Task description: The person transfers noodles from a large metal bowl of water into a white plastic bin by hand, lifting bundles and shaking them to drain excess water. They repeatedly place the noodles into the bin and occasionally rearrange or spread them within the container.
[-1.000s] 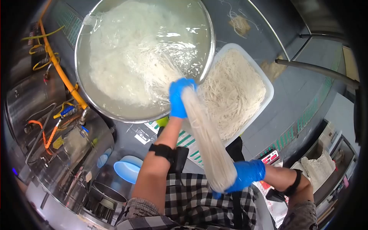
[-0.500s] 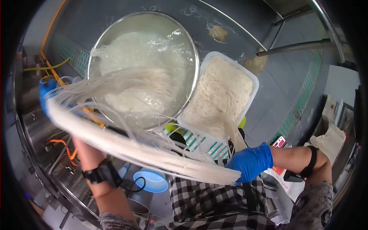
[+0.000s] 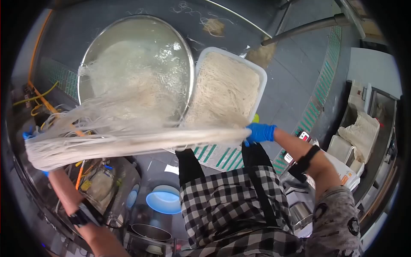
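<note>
A long bundle of pale noodles is stretched between my two blue-gloved hands. My right hand is closed round its right end, beside the front edge of the white tub, which is full of noodles. At the far left my left hand shows only in small blue patches; the looped noodles hide its fingers. Loose strands trail from the left part of the bundle toward the big round metal basin, where more noodles lie in cloudy water.
A blue bowl and a metal pan stand low in front. Noodle scraps lie on the dark floor beyond the basin. Metal bars cross the upper right; a cloth hangs over containers at the right.
The bundle has swung from sloping to nearly level. My right hand has moved up and left, my left hand down and left. The basin and tub appear shifted left as the view moved.
</note>
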`<state>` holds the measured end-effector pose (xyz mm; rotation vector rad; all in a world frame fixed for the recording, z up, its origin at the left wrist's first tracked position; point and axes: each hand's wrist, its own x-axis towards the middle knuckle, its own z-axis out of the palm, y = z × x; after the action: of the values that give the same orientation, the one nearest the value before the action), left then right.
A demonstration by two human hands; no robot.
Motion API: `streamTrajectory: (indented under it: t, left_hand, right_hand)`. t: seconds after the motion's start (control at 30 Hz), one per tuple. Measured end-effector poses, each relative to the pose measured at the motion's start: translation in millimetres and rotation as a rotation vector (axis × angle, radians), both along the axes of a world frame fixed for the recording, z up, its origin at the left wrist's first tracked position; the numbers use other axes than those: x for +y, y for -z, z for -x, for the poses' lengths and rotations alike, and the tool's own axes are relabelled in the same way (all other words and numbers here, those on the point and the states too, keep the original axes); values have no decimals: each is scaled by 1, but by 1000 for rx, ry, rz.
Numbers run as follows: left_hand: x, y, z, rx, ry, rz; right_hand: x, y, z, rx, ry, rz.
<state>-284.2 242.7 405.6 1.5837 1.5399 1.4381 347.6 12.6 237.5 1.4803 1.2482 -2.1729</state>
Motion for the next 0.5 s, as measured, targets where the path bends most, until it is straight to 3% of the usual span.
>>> streamTrajectory:
  t: [0.03, 0.07, 0.13, 0.17, 0.2, 0.23, 0.3, 0.33, 0.4, 0.43, 0.5]
  left_hand:
    - [-19, 4, -62, 172, 11, -10]
    - [-39, 7, -117, 346, 21, -15]
    - [-81, 43, -159, 136, 30, 312]
    - [-100, 62, -191, -57, 49, 312]
    - [-110, 60, -233, 512, 247, 243]
    - [-128, 72, -266, 167, 191, 451]
    - [-163, 97, -331, -689, -154, 650]
    - [-185, 136, -337, -8, 133, 448]
    - [-234, 194, -360, -853, -53, 844]
    - [-245, 218, -387, -957, -311, 895]
    - [-253, 255, -414, -883, -308, 1010]
  right_hand:
    - [0, 14, -6, -72, 151, 28]
    - [2, 23, -9, -74, 151, 40]
    - [10, 40, -17, -99, 668, 84]
    - [12, 50, -23, -100, 664, 94]
    - [14, 60, -30, -80, 835, 73]
    - [17, 69, -37, -61, 1005, 49]
    - [29, 68, -44, -93, 1091, -9]
    - [39, 67, -48, -123, 1178, -79]
    - [52, 73, -64, -101, 1221, -44]
    - [57, 77, -71, -77, 1269, -14]
    - [67, 84, -70, -147, 1172, -92]
